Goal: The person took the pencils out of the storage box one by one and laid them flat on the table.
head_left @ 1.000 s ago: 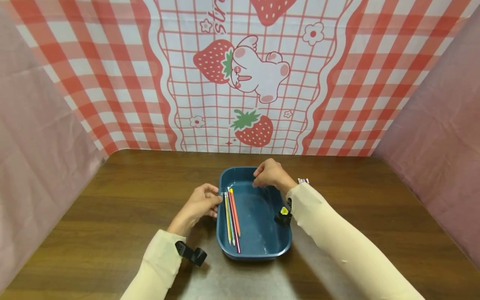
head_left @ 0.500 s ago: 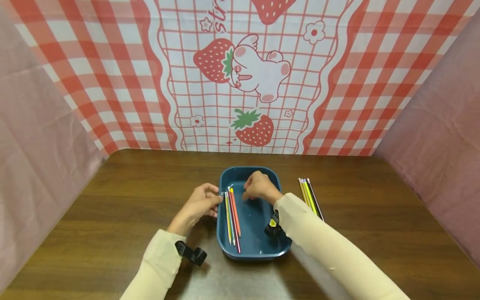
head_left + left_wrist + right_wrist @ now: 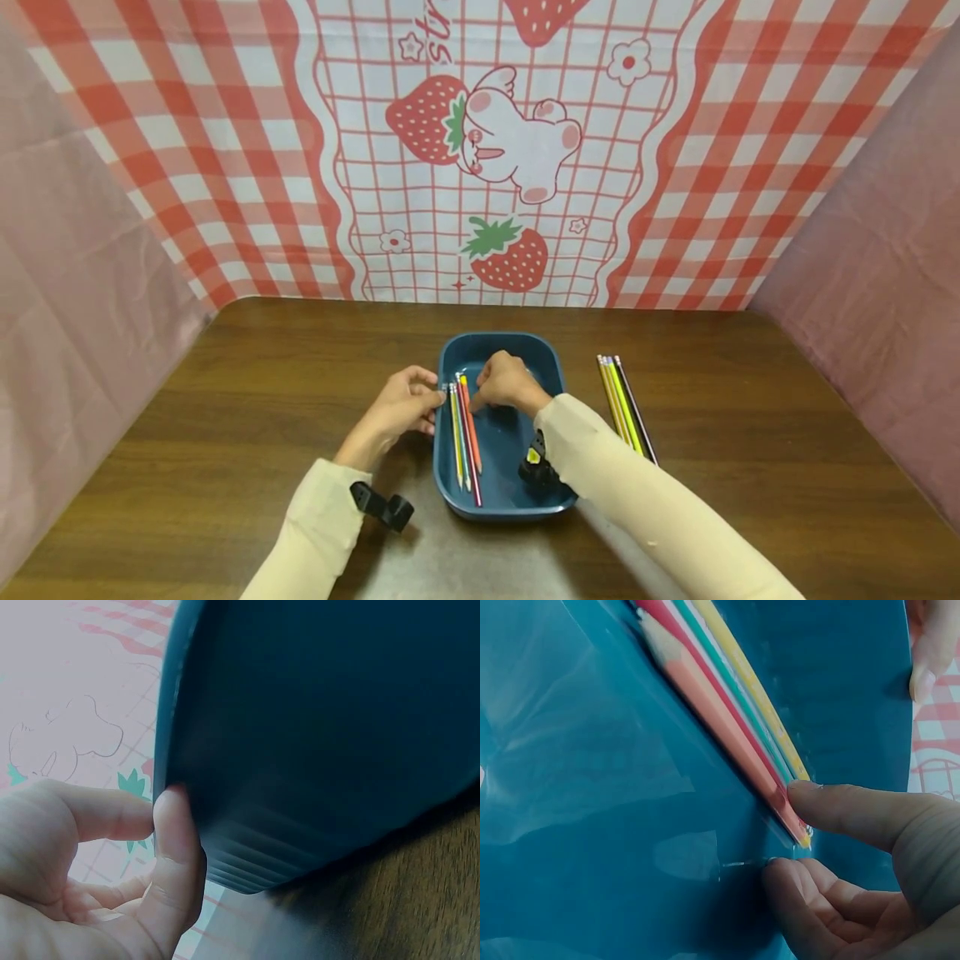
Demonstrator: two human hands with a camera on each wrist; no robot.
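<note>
A blue plastic tub [image 3: 498,479] stands on the table. Several pencils lie side by side along its left wall, with an orange pencil [image 3: 473,437] nearest the middle. My left hand [image 3: 399,407] grips the tub's left rim; thumb and finger pinch the wall [image 3: 169,712] in the left wrist view. Inside the tub, my right hand [image 3: 510,385] is at the upper ends of the pencils. The right wrist view shows one fingertip overlapping the end of the orange pencil [image 3: 731,739], while the other fingers [image 3: 802,900] bend below, a gap between them.
More pencils [image 3: 621,400], yellow and dark ones, lie on the wooden table [image 3: 750,417] right of the tub, partly behind the right sleeve [image 3: 645,508]. A red-and-white strawberry cloth [image 3: 480,250] hangs along the back edge. Pink fabric [image 3: 862,225] flanks the sides.
My right hand has moved left and down from the tub's far right rim to the pencils inside. The pencils right of the tub have come into view. My left hand stays put.
</note>
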